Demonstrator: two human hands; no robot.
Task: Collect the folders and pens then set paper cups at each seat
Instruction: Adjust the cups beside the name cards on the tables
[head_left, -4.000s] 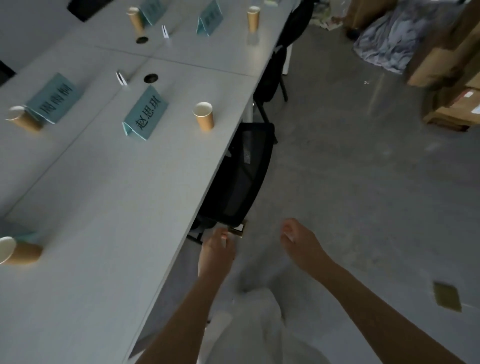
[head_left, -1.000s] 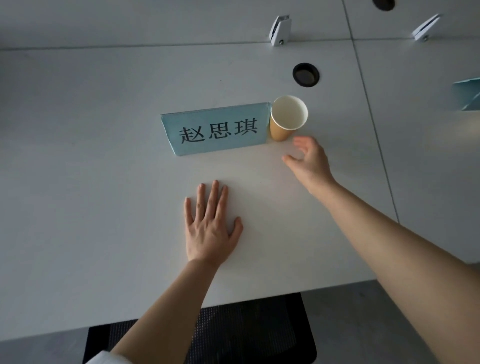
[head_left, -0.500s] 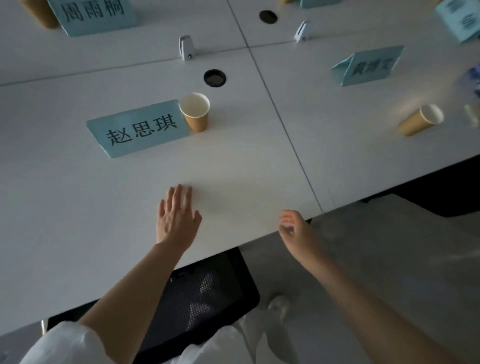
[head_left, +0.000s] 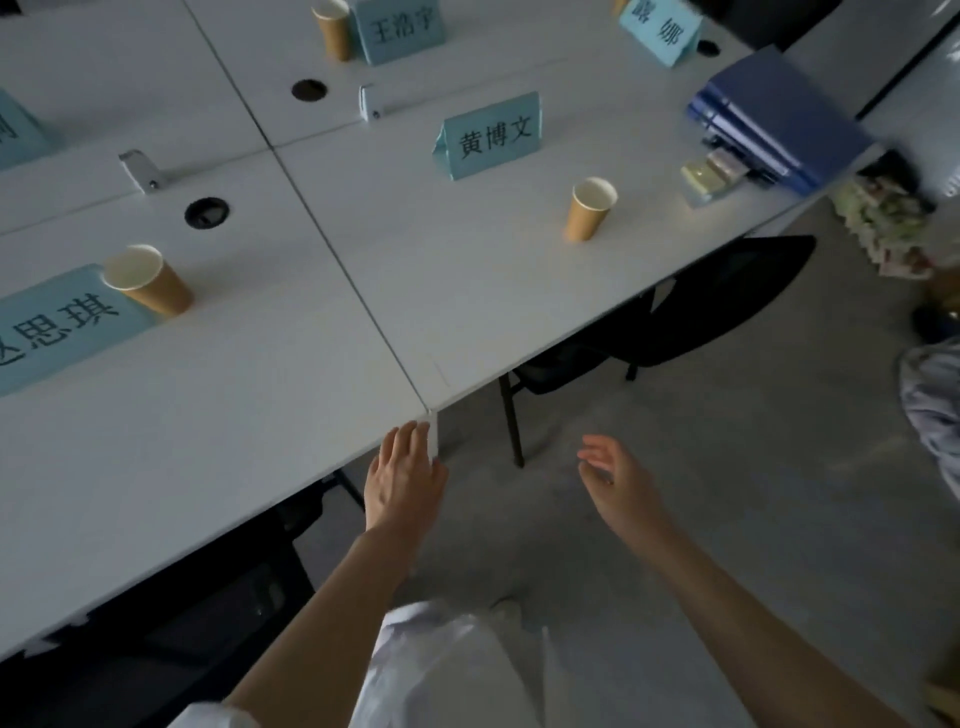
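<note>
Folders (head_left: 779, 111): stacked at your table's (head_left: 467, 291) far corner; paper cups (head_left: 589, 208): standing at visible seats; your left hand (head_left: 402, 475) and right hand (head_left: 618, 480): relaxed, empty; little seems left.

White table (head_left: 467, 291), thin dark seams between its panels. Paper cups tan outside, white inside: one (head_left: 147, 280) at left, one (head_left: 589, 208) at mid-right, one (head_left: 332, 28) at top. Name cards (head_left: 491, 136) light teal with black characters. Folders (head_left: 774, 111) dark blue, stacked. Cable holes (head_left: 206, 213) black. Chairs (head_left: 701, 306) black. Floor (head_left: 753, 467) mottled grey. Sleeve (head_left: 457, 670) white.
</note>
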